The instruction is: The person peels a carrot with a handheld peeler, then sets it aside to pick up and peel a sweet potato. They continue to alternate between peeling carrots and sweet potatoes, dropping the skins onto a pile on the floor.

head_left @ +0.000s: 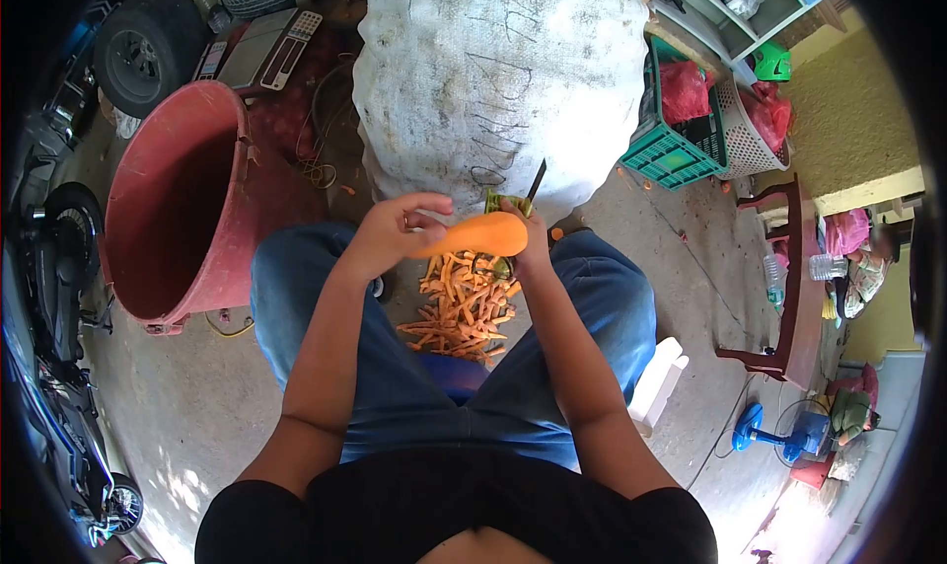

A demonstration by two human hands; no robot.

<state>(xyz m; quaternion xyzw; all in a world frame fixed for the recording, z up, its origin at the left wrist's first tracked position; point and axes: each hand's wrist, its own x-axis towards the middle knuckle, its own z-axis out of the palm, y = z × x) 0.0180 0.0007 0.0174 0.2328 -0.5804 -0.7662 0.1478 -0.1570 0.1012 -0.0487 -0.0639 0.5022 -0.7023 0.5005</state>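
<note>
A thick, smooth orange carrot (478,235) lies across the space between my two hands. My left hand (393,236) is at its narrow end, thumb and some fingers spread over it. Around its broad end is my right hand (534,236), which also grips a knife (537,180) with its dark blade pointing up and away. A green piece (505,202) shows beside the right fingers; what it is stays unclear. Below the hands, between my knees, many cut carrot pieces (464,312) lie in a heap, with a blue container edge (452,375) nearest me.
A large white sack (498,80) with handwriting stands in front. To the left are a red tub (178,209), a scale (271,51) and a tyre (148,51). On the right stand a green crate (676,135), a white basket (752,130) and a wooden bench (794,288).
</note>
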